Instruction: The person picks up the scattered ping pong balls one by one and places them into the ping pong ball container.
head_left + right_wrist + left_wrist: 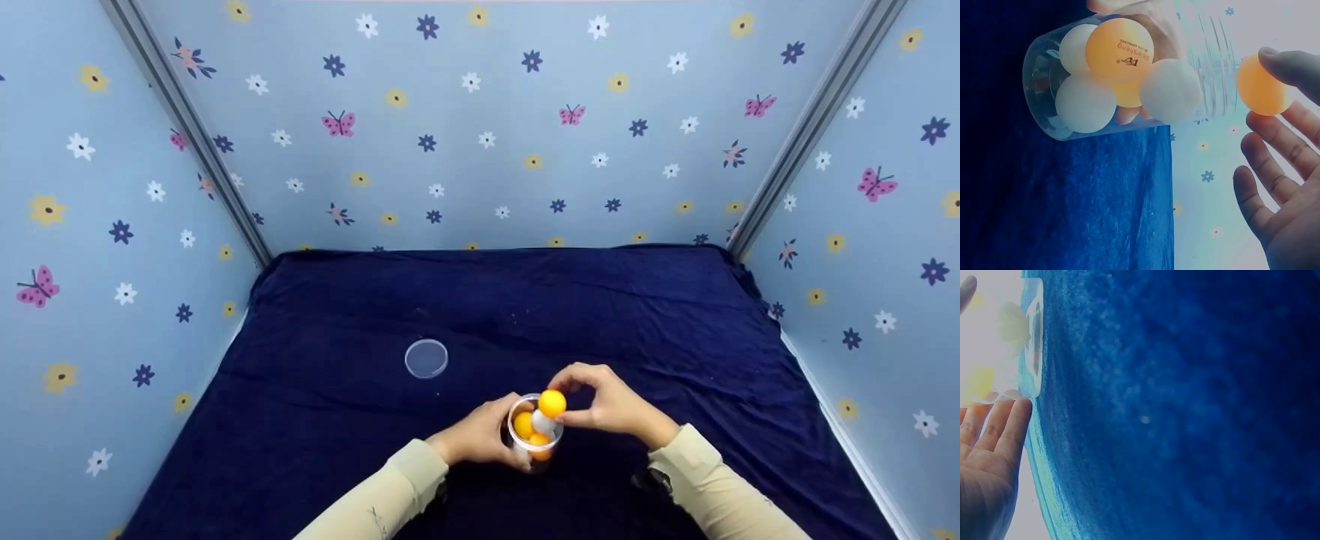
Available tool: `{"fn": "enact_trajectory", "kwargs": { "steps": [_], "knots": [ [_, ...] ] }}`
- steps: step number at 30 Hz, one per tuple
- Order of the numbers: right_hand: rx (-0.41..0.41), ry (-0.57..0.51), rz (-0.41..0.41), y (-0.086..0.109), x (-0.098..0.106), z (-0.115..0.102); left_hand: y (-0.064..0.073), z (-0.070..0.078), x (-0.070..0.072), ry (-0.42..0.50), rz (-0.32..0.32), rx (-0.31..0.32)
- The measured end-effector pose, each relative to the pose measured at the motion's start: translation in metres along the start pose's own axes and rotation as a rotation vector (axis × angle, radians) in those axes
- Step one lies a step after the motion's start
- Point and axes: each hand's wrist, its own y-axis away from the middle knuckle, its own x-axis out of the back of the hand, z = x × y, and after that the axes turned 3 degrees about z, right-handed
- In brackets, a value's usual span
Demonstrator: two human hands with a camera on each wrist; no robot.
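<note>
My left hand grips a clear plastic jar from its left side. White and orange table tennis balls lie inside, among them a white ball and a printed orange ball. Between thumb and fingers, my right hand pinches another orange table tennis ball right at the jar's open mouth. In the right wrist view that ball sits just outside the threaded rim. The left wrist view catches only part of the jar, washed out by glare, with left fingers against it.
A clear round lid lies on the dark blue cloth, left of the jar and farther back. Light blue patterned walls enclose the table at the back and both sides, with grey metal posts at the corners.
</note>
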Motion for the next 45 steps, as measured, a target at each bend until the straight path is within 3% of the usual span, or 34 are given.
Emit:
{"fn": "enact_trajectory", "kwargs": {
  "steps": [4,11,17,26,45],
  "knots": [
    [0.059,0.003,-0.003,-0.001,-0.002,0.001,0.000,-0.001,0.000,0.000,-0.002,0.004],
    [0.047,-0.027,-0.030,0.002,-0.007,0.004,0.001,0.000,0.000,-0.004,-0.003,0.028],
    [0.036,0.015,-0.038,0.003,-0.009,0.002,0.000,0.001,0.000,-0.003,0.001,0.030],
    [0.108,0.023,-0.048,0.000,-0.013,0.003,0.000,0.001,0.001,-0.013,-0.003,0.020],
    [0.071,0.051,-0.061,-0.001,-0.020,0.004,0.001,0.003,0.002,-0.019,-0.007,0.025]
  ]
}}
